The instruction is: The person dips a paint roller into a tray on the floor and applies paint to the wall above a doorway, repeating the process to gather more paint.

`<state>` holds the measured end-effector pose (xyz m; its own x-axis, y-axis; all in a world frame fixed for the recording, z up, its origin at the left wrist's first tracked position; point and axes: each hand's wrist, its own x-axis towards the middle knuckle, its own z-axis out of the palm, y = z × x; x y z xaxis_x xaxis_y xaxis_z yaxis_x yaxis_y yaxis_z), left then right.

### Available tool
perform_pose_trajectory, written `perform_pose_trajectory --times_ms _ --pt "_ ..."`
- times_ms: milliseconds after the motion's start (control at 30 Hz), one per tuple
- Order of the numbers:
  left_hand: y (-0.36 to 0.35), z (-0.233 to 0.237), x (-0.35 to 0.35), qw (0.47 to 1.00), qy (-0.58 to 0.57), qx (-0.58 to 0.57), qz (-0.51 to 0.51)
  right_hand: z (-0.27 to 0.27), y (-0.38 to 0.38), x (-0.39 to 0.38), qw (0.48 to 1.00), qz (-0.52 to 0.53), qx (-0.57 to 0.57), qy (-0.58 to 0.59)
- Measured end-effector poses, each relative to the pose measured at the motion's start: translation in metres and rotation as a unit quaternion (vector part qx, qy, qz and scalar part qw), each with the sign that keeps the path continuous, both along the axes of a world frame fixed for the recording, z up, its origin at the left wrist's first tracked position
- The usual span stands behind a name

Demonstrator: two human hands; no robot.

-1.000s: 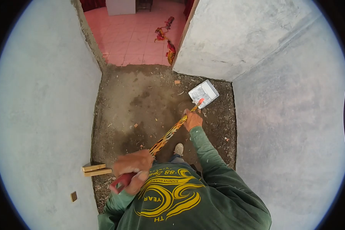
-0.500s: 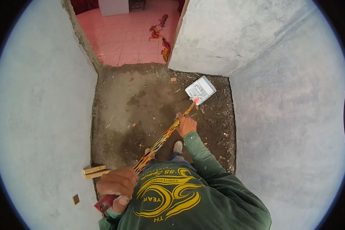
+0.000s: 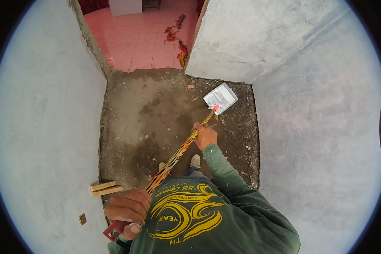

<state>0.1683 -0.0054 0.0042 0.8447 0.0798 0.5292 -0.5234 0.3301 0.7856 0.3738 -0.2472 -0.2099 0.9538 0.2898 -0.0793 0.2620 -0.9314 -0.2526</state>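
Note:
My left hand (image 3: 128, 207) is wrapped around the near end of a long pole (image 3: 172, 161) with a yellow, orange and black pattern. A dark red end piece (image 3: 114, 230) sticks out below that fist. Farther up the pole, my right hand (image 3: 205, 136) is closed around its thinner part. The pole slants away to the upper right, and its orange-red far tip (image 3: 216, 108) lies over the near edge of a white-smeared paint tray (image 3: 227, 95) on the ground. Whatever is attached beyond the tip cannot be made out clearly.
Grey plastered walls rise at the left (image 3: 46, 110) and right (image 3: 313, 139). Rough dirt floor (image 3: 133, 101) with small debris lies between them. Wood blocks (image 3: 106, 189) are at the lower left. Past the doorway are pink tiles (image 3: 144, 46) and a crumpled red-yellow cloth (image 3: 182, 53).
My left hand and the near end of the pole have shifted slightly down and left. Both hands keep their hold, and the tip stays at the tray.

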Motion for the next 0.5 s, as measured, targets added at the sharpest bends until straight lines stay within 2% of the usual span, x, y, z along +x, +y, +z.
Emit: perform_pose_trajectory --times_ms 100,300,367,433,500 --pt "-0.004 0.002 0.003 1.000 -0.002 -0.001 -0.015 -0.005 0.000 0.001 1.000 -0.004 0.013 -0.003" --pt "-0.026 -0.010 0.039 0.999 0.033 0.016 0.027 -0.034 -0.024 0.035 1.000 0.009 -0.004 0.002" --pt "-0.028 -0.017 0.041 0.999 0.026 0.002 0.036 -0.035 -0.029 0.049 0.998 -0.038 -0.046 0.035" --pt "-0.027 -0.018 0.038 0.999 0.028 -0.013 0.035 -0.017 -0.025 0.040 0.999 -0.028 -0.027 -0.002" --pt "-0.019 -0.012 0.023 0.994 0.005 -0.058 0.095 -0.009 -0.017 0.024 0.999 0.005 0.020 -0.043"
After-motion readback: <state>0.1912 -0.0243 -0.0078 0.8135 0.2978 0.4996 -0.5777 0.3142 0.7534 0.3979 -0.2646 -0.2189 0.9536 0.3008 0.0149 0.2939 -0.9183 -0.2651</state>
